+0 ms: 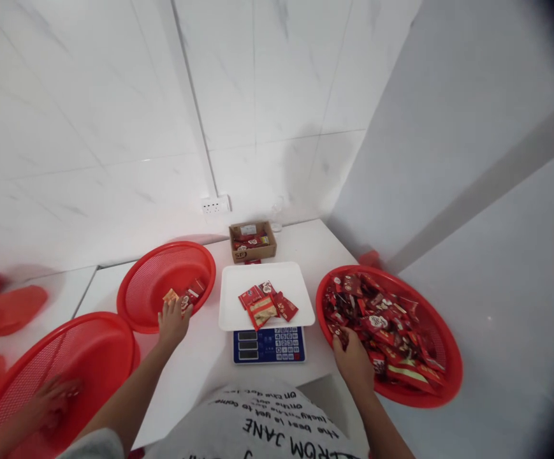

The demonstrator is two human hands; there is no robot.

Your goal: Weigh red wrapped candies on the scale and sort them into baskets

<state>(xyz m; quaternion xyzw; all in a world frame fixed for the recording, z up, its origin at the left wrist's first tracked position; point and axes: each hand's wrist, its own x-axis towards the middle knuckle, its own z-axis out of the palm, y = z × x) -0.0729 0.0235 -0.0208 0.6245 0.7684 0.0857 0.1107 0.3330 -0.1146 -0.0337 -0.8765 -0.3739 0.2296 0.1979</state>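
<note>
My left hand [174, 322] reaches over the near rim of a red plastic basket [147, 274], its fingers spread apart beside a few small snack packets [193, 290] inside. My right hand [354, 360] is at the left side of a fuller red basket [453, 382], its fingers closed on a small red packet [338, 333]. Many mostly red packets [391, 325] fill that basket. Between my hands, a digital scale [268, 345] bears a white tray [236, 280]. Several packets lie on it, with a red-and-gold packet [262, 311] in front.
Behind the scale stands an open cardboard box [252, 254] with packets inside. At the lower left, another person's hand [54, 405] is in a large red basket [99, 325]. Red bags [9, 312] lie farther left. A wall socket [216, 204] is behind the white table [185, 376].
</note>
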